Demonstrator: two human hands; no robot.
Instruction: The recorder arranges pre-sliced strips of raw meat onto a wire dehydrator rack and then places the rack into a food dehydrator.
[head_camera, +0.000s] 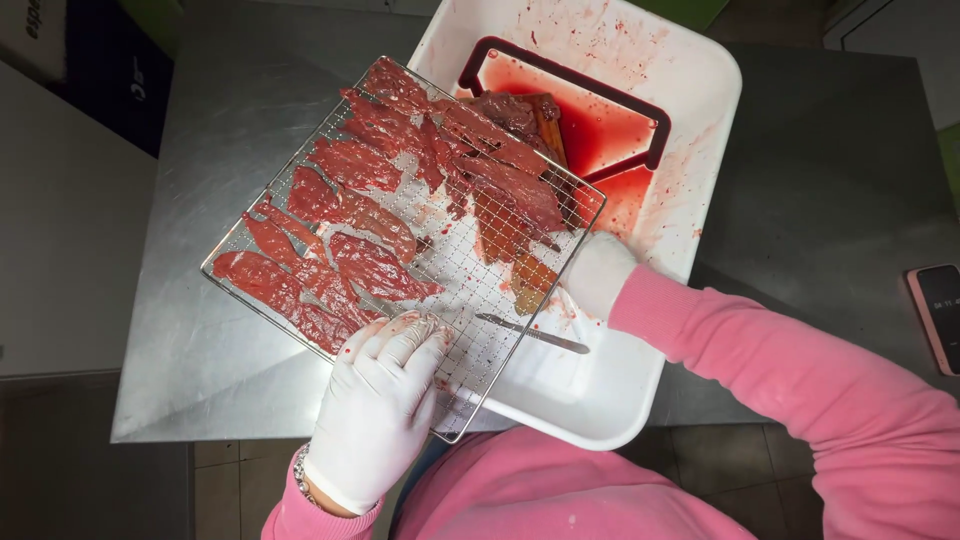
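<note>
Two gloved hands were at work over a steel table (200, 330). The left hand (385, 400), in a white glove, lay over the near edge of a wire rack (470, 310), fingers (405, 340) together and curled on the mesh, gripping and steadying it. The right hand (597, 272), also white-gloved with a pink sleeve (800, 370) behind it, reached under or beside the rack's far-right corner; whether its fingers were closed on anything could not be told, since the mesh and meat hid them.

The rack sat tilted, half over the table and half over a white plastic tub (690, 110). Most of its left and upper area was already covered with thin raw meat strips (350, 215) laid flat and close together, while the near-right portion of the mesh was still bare. A piece of meat (500, 225) hung or lay at the rack's right side near the right hand, and a darker chunk (525, 112) sat behind it in the tub. The tub held a dark-rimmed tray (600, 85) pooled with red liquid, and a slim knife (530, 333) lay on the tub's floor beneath the mesh. As a judgement, the laying-out looked well over half finished, with room for a few more strips. A phone (937, 315) rested at the table's right edge
</note>
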